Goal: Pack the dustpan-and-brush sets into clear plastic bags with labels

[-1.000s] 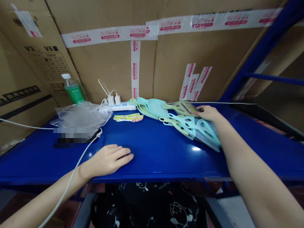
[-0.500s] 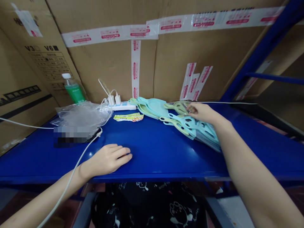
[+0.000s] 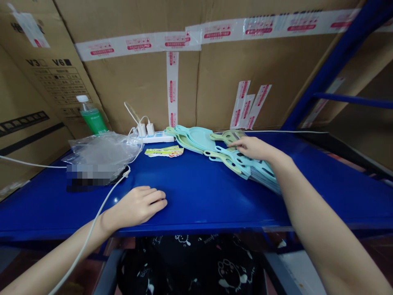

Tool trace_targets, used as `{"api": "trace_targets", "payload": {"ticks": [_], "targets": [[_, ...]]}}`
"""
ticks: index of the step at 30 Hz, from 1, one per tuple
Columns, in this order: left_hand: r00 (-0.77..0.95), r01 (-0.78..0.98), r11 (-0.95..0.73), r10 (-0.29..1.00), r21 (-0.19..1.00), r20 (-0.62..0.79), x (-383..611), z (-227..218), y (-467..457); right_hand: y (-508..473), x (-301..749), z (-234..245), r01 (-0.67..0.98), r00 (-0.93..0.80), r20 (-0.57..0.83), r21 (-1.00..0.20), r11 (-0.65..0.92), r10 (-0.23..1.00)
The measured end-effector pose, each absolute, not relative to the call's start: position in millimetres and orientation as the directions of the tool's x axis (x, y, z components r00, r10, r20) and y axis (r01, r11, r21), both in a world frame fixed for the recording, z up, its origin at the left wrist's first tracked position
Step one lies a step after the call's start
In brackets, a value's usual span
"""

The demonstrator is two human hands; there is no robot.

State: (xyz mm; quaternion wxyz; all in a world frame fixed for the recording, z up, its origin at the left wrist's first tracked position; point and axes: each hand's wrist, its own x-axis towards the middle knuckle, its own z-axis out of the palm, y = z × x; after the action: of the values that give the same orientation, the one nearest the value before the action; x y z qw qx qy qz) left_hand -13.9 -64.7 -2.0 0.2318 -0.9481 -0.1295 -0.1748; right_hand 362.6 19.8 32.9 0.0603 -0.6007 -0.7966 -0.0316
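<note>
My left hand (image 3: 143, 205) rests on the blue table (image 3: 184, 188) near its front edge, loosely bent fingers a little apart, holding nothing. Back right, my right hand (image 3: 249, 147) lies over a pile of small hand brushes with light blue and green plastic handles; its index finger reaches out to the left. The fingertips touch or hover just above a light blue brush (image 3: 229, 153). Behind them is a green brush (image 3: 219, 137), and in front another green brush (image 3: 225, 160). Left of the pile, a light blue dustpan (image 3: 201, 137) overlaps a green dustpan (image 3: 186, 143).
A clear plastic bag (image 3: 101, 151) lies at the left beside a green-labelled bottle (image 3: 93, 119). A power strip (image 3: 158, 137) with two chargers stands at the back, before yellow-green labels (image 3: 164, 151). A white cable (image 3: 104, 205) crosses my left forearm. Cardboard (image 3: 138, 82) walls the back.
My right hand has shifted left and down from the green brush at the back towards the light blue brush, its index finger now extended. My left hand has stayed put. The view has turned slightly.
</note>
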Motion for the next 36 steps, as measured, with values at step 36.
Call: {"api": "trace_targets", "payload": {"ticks": [36], "targets": [[0.849,0.491,-0.818,0.371,-0.299,0.377,-5.3,-2.0,-53.2,5.7,351.1,39.6,0.992,-0.124,0.076,0.000,0.125,0.989]]}}
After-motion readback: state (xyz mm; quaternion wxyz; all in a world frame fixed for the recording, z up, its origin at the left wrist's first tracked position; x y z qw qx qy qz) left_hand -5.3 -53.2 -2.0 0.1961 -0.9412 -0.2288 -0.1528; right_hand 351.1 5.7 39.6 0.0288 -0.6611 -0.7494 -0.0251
